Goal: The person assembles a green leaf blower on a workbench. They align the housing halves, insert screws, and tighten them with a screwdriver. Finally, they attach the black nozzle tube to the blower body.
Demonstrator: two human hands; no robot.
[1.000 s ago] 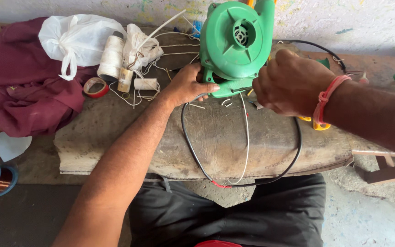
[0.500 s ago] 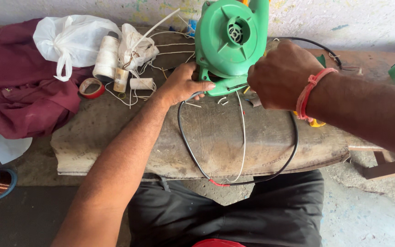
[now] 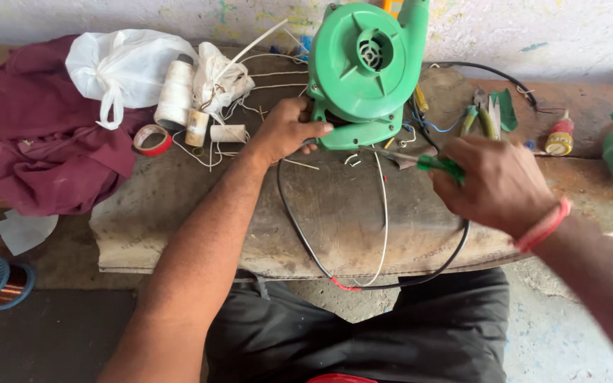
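A green blower [image 3: 363, 71] stands on a worn bench [image 3: 179, 213]. The left hand [image 3: 285, 131] grips its base; the right hand [image 3: 498, 184] closes around a green-handled screwdriver [image 3: 420, 160] just beside it.

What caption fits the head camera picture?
Left hand steadies a green blower; right hand holds a green-handled screwdriver.

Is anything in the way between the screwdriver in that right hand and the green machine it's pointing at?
Nothing visible blocks it. The right hand holds a green-handled screwdriver whose tip lies just below the green blower housing, over bare bench. A thin white wire and a black cable run below, not across the gap. The left hand grips the housing's left edge.
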